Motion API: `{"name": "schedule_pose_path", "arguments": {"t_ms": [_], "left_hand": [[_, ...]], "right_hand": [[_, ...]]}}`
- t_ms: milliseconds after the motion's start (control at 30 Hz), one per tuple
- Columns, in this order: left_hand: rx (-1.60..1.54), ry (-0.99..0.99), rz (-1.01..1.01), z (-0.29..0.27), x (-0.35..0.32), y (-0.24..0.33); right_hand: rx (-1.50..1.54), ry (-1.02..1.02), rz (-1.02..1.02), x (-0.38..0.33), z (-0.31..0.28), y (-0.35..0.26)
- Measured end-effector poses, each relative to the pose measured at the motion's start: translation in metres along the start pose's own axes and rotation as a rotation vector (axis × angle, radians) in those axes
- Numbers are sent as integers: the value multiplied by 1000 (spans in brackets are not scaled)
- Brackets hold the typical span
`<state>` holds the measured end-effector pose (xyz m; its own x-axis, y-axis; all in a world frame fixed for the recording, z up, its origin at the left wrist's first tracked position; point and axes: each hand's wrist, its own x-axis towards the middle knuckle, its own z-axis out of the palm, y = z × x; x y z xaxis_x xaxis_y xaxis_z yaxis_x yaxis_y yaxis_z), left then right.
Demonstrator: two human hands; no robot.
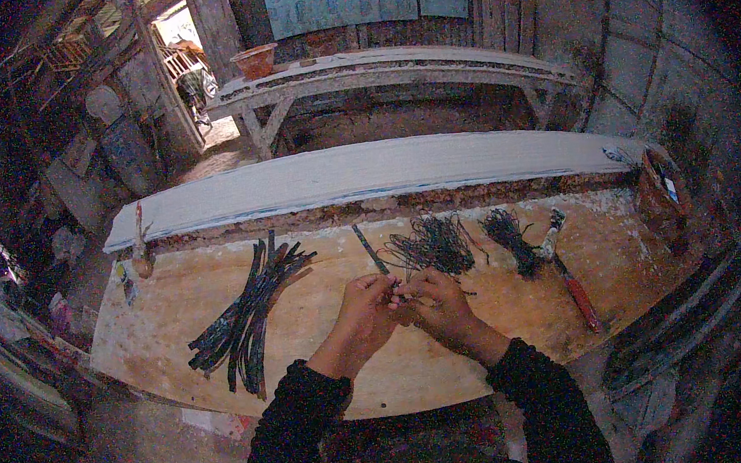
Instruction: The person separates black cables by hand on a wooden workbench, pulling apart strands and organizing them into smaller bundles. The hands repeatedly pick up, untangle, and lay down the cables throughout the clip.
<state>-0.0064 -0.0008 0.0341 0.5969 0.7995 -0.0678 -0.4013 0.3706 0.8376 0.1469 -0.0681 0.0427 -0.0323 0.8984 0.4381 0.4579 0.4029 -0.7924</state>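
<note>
Over the middle of the wooden board [329, 378], my left hand [365, 313] and my right hand [443, 310] meet, fingers pinched together. A dark flat strip [370, 250] runs up and away from the left fingertips. Something small and dark sits between both sets of fingers, perhaps a cord, but it is too small to make out. Just beyond my right hand lies a loose tangle of dark cords [432, 246]. A bundle of black flat strips [252, 311] rests left of my hands. Further right is a tied bunch of dark cords [511, 238].
A red-handled tool [574, 294] with a pale head lies at the right. Behind the board runs a long whitish raised surface [367, 168]. A basket-like container [663, 192] stands at its right end. A bench [403, 66] holding a reddish basin [256, 62] is further back.
</note>
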Motion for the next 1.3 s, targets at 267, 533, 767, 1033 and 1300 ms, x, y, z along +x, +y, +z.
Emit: {"name": "schedule_pose_path", "arguments": {"t_ms": [267, 533, 767, 1033, 1300], "left_hand": [[-166, 23, -135, 9, -1, 4], [-215, -45, -116, 3, 2, -7], [-210, 74, -117, 26, -9, 5], [171, -38, 107, -7, 6, -17], [-230, 130, -105, 21, -7, 1]], "right_hand": [[-249, 23, -186, 3, -2, 5], [116, 178, 251, 1, 3, 8], [673, 240, 539, 5, 3, 13], [652, 95, 607, 5, 1, 15], [597, -79, 576, 2, 5, 37]]}}
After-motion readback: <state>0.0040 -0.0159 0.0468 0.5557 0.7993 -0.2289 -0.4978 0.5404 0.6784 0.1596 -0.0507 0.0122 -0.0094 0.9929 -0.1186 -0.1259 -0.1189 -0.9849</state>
